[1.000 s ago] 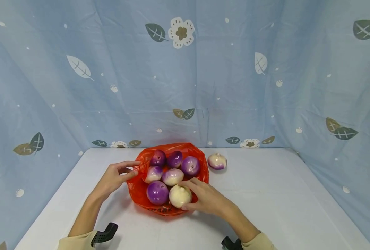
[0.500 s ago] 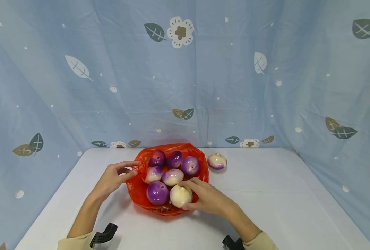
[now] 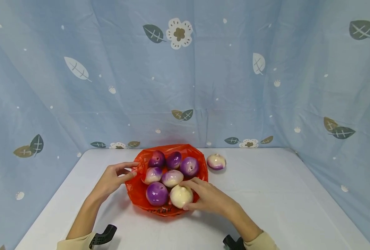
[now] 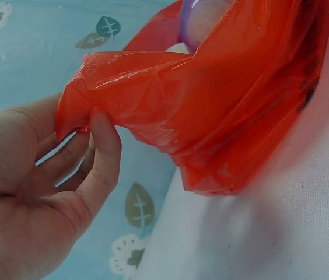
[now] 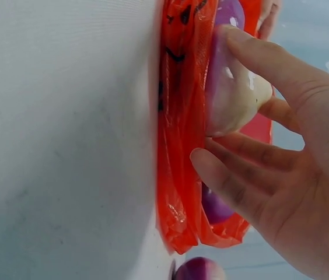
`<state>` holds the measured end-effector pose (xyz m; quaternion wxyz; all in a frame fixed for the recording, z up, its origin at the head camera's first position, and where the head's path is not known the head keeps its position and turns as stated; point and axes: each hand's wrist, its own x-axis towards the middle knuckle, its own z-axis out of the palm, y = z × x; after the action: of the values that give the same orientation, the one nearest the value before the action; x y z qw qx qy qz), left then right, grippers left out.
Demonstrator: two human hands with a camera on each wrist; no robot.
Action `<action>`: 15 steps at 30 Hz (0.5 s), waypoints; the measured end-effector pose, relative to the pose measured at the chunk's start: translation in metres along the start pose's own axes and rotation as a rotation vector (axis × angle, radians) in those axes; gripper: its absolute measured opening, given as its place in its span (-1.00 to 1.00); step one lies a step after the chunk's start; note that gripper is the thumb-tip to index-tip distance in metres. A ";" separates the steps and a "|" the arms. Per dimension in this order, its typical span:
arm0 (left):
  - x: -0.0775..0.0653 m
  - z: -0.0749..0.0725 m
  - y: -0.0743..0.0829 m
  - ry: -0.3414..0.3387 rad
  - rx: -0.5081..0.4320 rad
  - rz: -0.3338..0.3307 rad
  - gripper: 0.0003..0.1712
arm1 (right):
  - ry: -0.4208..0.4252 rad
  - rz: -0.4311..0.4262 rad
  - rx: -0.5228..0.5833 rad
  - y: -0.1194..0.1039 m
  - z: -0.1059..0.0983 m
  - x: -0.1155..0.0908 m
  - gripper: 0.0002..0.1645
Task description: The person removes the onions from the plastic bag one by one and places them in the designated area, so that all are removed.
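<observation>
A red plastic bag point(image 3: 137, 198) stands with its mouth wide, holding several glossy purple-and-white turnips, among them a purple turnip point(image 3: 157, 193) at the front. On its left side, my left hand point(image 3: 111, 178) pinches the rim between thumb and fingers; the left wrist view shows the bag's edge point(image 4: 74, 108) caught there. My right hand point(image 3: 208, 196) holds a mostly white turnip point(image 3: 181, 196) at the bag's front right, thumb on the near side and fingers over the top. In the right wrist view that turnip point(image 5: 231, 96) sits just inside the bag's wall, its pointed end toward my palm.
Outside the bag, one more white-and-purple turnip point(image 3: 216, 161) lies on the white table point(image 3: 266, 198), just right of the bag's far side. A blue patterned curtain point(image 3: 234, 97) hangs behind the table and along both sides.
The white turnip and my right hand have shifted very slightly to the right. My left hand stays at the bag's rim, and the other turnips keep their places.
</observation>
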<state>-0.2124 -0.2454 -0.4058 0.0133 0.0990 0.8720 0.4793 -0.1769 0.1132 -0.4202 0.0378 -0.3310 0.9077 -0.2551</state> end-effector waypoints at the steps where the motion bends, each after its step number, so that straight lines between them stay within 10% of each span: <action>1: 0.000 0.000 0.000 0.001 0.000 -0.002 -0.50 | -0.001 0.000 0.003 0.000 -0.001 0.000 -0.26; 15: 0.000 0.000 0.000 0.001 -0.001 0.010 -0.51 | 0.012 -0.010 0.043 0.003 -0.013 -0.003 -0.25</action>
<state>-0.2123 -0.2458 -0.4060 0.0105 0.1030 0.8712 0.4799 -0.1795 0.1234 -0.4106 0.0381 -0.3329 0.9006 -0.2767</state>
